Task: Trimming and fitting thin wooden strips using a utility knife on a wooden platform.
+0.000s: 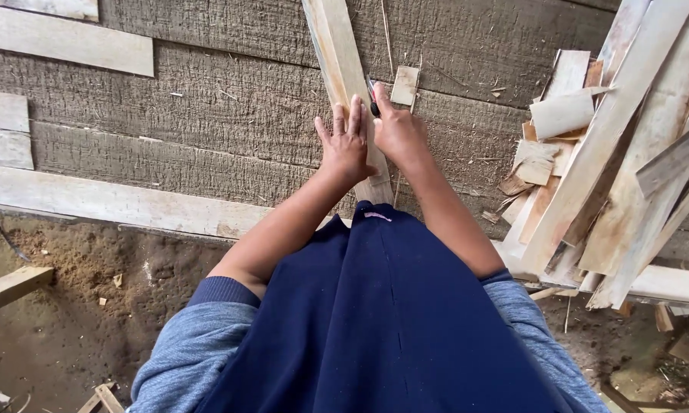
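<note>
Head view | left hand [346, 145] spread flat on wood slat [343, 69] | right hand [396, 130] pinching small dark tool [372, 98]

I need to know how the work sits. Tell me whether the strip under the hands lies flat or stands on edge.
Flat. The pale wooden strip lies broad face up on the grey bench, with the left hand pressed on it; the right hand holds a small dark tool beside it.

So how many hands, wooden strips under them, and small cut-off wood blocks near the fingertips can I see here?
Hands: 2, the left hand and the right hand
Long wooden strip under both hands: 1
Small wood block beside the strip: 1
Dark tool in the right hand: 1
Total: 5
</note>
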